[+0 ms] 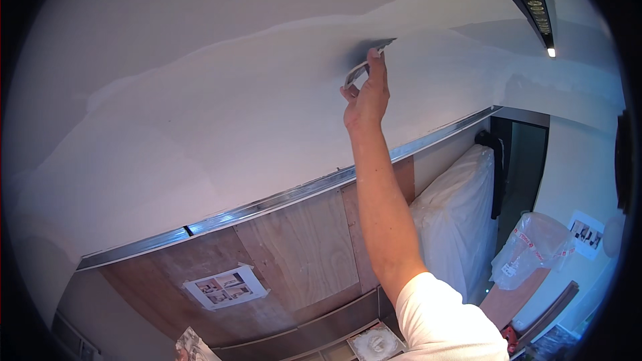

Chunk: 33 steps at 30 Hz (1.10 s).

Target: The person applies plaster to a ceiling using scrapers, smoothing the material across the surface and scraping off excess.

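My right hand (369, 97) is raised overhead with its fingers closed around a flat trowel (359, 73). The trowel is held up at the pale ceiling (254, 80), and a dark shadow lies beside its blade. Whether the whole blade touches the surface I cannot tell. The ceiling carries a broad, lighter smoothed band with an uneven edge. My left hand is out of the picture. At the lower edge, left of centre, the tip of a plaster-smeared flat piece (194, 346) pokes in, and what holds it is hidden.
A metal channel (267, 207) runs along the ceiling's edge above plywood panels (301, 247) bearing a taped sheet (225, 287). Below stands an open container of white compound (376, 343). Plastic-wrapped goods (458, 214) lean at the right. A black track light (528, 0) hangs at upper right.
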Available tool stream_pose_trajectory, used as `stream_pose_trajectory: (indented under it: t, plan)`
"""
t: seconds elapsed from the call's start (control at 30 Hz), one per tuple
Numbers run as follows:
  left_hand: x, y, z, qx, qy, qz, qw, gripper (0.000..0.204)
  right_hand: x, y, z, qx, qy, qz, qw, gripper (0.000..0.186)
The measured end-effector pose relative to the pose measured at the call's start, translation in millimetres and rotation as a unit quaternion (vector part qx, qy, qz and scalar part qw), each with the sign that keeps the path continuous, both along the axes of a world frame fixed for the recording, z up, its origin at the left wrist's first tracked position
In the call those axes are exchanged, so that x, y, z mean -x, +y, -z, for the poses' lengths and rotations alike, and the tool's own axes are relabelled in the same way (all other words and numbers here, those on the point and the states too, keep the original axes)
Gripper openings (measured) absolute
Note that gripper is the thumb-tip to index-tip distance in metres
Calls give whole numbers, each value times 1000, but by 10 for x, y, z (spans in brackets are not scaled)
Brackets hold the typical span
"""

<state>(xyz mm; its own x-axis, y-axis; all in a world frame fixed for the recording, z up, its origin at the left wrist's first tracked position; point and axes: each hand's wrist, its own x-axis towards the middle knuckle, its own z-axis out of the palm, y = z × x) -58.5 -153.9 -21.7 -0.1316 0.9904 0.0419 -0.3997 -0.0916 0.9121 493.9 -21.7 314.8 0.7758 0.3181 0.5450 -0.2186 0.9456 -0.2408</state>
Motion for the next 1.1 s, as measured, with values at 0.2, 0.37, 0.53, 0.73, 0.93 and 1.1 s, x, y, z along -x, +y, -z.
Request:
stream_pose_trajectory:
  t: [0.2,0.37,0.53,0.73,0.93,1.1]
  plan:
    - [339,32,235,-62,116,-33,991,37,878,251,-93,-33,-11,5,999,89]
    - [493,-163,324,-17,-9,-72,997,35,1567,354,-118,-71,-10,15,997,84]
    - [766,-434,366,18,-121,-51,991,41,2218,377,-114,-52,-18,17,998,81]
    - [897,-823,326,4,-138,-101,985,45,3052,465,-84,-32,-43,70,996,78]
    - [1063,-1164,455,28,-153,-168,974,47,3875,614,-67,-28,-57,78,995,73]
    - [1166,-1296,550,44,-167,-188,967,48,4487,710,-22,-8,-75,109,991,71]
